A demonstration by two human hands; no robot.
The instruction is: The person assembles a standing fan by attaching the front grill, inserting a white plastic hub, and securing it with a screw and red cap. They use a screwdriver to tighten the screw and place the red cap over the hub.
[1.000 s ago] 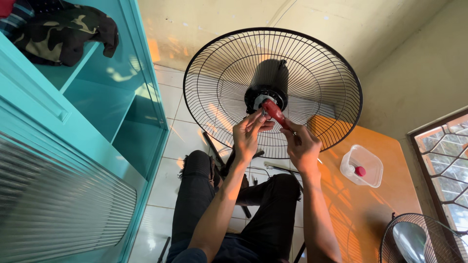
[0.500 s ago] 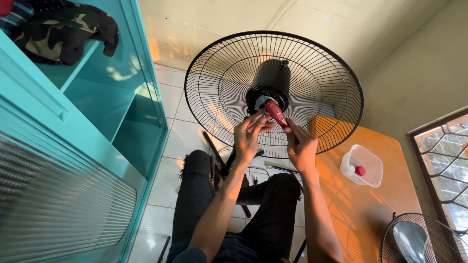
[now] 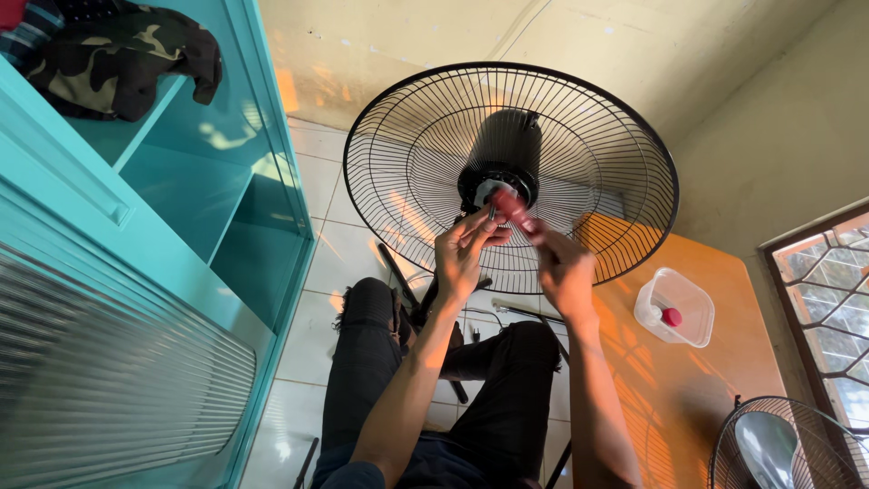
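Note:
A black wire fan guard (image 3: 615,136) stands upright in front of me, with the black motor housing (image 3: 507,149) at its centre. My right hand (image 3: 561,267) grips a red-handled screwdriver (image 3: 509,206) whose tip points at the motor hub; hand and tool are blurred. My left hand (image 3: 462,249) pinches the screwdriver's metal shaft close to the hub, fingers together. My legs in black trousers (image 3: 489,398) lie below on the tiled floor.
A turquoise cabinet (image 3: 181,226) with open shelves fills the left, clothes (image 3: 118,54) piled on top. A clear plastic container (image 3: 674,308) with a red piece sits on an orange board (image 3: 688,380). Another fan guard (image 3: 787,444) is at bottom right. A barred window (image 3: 828,299) is at right.
My right hand has moved slightly and is now blurred with the screwdriver handle. The left hand stays at the shaft. The view has drifted a little.

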